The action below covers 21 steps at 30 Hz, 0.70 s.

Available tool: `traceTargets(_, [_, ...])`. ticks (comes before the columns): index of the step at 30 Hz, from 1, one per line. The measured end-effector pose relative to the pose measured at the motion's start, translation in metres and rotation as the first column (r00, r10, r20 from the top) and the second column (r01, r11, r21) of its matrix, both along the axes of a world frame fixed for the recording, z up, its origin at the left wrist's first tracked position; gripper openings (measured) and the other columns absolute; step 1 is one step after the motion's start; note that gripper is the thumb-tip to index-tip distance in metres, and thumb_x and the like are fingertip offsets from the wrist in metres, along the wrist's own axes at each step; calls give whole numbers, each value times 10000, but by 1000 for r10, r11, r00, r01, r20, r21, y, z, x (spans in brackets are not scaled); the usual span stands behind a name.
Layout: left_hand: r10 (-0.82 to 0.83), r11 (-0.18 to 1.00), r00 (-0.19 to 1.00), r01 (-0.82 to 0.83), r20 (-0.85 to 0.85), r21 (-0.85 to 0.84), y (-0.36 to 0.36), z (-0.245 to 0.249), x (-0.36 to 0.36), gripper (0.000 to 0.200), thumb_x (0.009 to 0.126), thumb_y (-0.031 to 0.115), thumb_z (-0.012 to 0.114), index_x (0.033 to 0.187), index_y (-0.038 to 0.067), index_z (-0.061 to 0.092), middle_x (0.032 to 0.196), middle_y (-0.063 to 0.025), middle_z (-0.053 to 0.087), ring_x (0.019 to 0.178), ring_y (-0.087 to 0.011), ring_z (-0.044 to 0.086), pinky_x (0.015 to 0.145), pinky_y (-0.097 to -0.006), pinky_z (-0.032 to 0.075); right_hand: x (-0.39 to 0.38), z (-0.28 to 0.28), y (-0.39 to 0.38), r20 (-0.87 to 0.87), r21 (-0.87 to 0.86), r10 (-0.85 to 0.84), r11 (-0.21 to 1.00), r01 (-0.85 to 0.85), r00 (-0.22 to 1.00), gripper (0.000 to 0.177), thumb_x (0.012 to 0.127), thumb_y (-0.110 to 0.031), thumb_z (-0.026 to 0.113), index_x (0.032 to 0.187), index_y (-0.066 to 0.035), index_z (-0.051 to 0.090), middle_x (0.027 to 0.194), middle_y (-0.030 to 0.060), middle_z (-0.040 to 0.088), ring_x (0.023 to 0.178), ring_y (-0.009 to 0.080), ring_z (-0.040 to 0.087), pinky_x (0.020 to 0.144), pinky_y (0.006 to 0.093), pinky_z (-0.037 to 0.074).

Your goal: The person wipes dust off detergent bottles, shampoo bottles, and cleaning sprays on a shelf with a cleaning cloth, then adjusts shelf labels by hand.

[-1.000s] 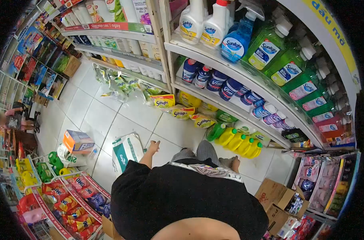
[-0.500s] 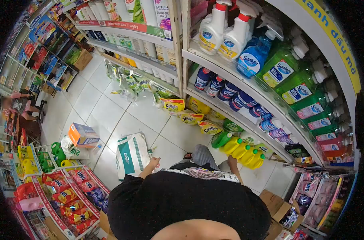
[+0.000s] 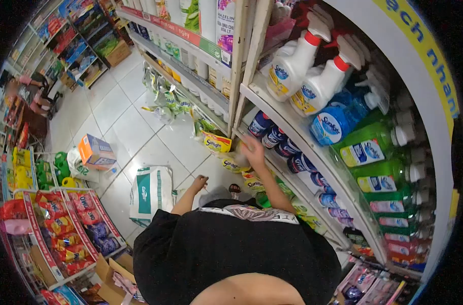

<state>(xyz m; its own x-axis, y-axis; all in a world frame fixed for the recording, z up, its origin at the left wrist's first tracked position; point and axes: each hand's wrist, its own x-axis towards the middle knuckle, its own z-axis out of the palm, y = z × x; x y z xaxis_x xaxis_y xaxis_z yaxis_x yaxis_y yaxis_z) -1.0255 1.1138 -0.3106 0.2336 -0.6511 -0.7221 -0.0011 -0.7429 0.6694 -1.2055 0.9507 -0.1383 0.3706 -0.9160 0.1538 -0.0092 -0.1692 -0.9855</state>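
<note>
My right hand reaches forward to the front edge of the lower shelf, beside the blue Vim bottles. It is smeared by motion, and I cannot tell whether it holds anything. Below it, yellow Sunlight pouches stand along the foot of the shelving. My left hand hovers over the tiled floor with its fingers curled in and nothing visible in them. Nearest to it is a white and green Cargill sack lying on the tiles.
Sunlight spray bottles and green dish-soap bottles fill the upper shelf at right. An orange and blue box stands on the floor at left. Detergent bags line a low rack. A person sits far left.
My right hand has risen from low beside the yellow bottles to the shelf edge near the Vim bottles. My left hand has moved forward, away from the sack. The view has shifted.
</note>
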Motion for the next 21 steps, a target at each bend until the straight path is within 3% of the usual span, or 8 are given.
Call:
traceTargets(3, [119, 986, 987, -130, -104, -109, -32, 18, -13, 396, 732, 325, 497, 974, 20, 427, 746, -117, 544, 594, -169, 527, 463, -262, 405, 68, 52, -58, 53, -310, -78, 946, 91, 996, 342, 679, -101, 576, 997, -4, 498, 798, 72, 556, 736, 124, 511, 698, 234, 386])
traceTargets(8, [63, 978, 991, -85, -116, -192, -54, 6, 11, 337, 760, 285, 470, 962, 17, 434, 742, -94, 536, 612, -166, 528, 478, -255, 422, 121, 110, -91, 132, -269, -133, 949, 164, 982, 451, 693, -95, 560, 1097, 22, 398, 731, 57, 540, 744, 125, 505, 752, 244, 364])
traceTargets(12, [-7, 972, 982, -37, -186, -233, -67, -13, 78, 246, 760, 290, 478, 853, 62, 464, 659, -31, 487, 541, -121, 482, 459, -216, 402, 137, 99, -101, 183, -382, -155, 899, 215, 971, 436, 701, -84, 548, 1091, 31, 391, 743, 60, 536, 749, 134, 502, 839, 275, 299])
traceTargets(13, [102, 945, 988, -133, -119, -298, -65, -17, 89, 227, 755, 292, 484, 771, 66, 473, 608, -16, 458, 504, -113, 456, 456, -213, 401, 140, 94, -104, 106, -538, -265, 795, 280, 958, 412, 701, -79, 546, 1074, 26, 408, 745, 54, 538, 728, 123, 496, 762, 261, 358])
traceTargets(14, [31, 980, 997, -45, -72, -196, -73, 8, 107, 247, 746, 282, 486, 788, 39, 483, 601, -32, 475, 518, -123, 478, 453, -213, 404, 141, 97, -100, 93, -529, -289, 796, 293, 953, 412, 701, -79, 546, 1074, 26, 408, 745, 54, 538, 728, 123, 496, 762, 261, 358])
traceTargets(16, [69, 988, 997, -65, 23, -138, -74, 21, 139, 299, 740, 272, 492, 855, -3, 472, 604, -63, 499, 539, -138, 501, 461, -217, 413, 148, 115, -90, 179, -219, -346, 899, 380, 921, 405, 698, -76, 548, 1068, 17, 412, 755, 56, 536, 693, 91, 483, 631, 222, 395])
traceTargets(17, [39, 990, 999, -35, 27, -135, -77, 22, 158, 299, 740, 272, 492, 855, -3, 472, 604, -63, 499, 539, -138, 501, 461, -217, 413, 152, 113, -89, 194, -187, -340, 908, 375, 920, 437, 691, -67, 553, 1086, 12, 382, 791, 55, 514, 642, 65, 456, 529, 192, 380])
traceTargets(21, [56, 991, 998, -51, 36, -122, -70, 19, 217, 361, 737, 257, 494, 918, -52, 446, 636, -106, 527, 556, -159, 522, 465, -239, 428, 177, 111, -87, 262, -153, -439, 861, 486, 860, 475, 681, -55, 560, 1101, 9, 349, 792, 41, 469, 619, 60, 432, 534, 185, 370])
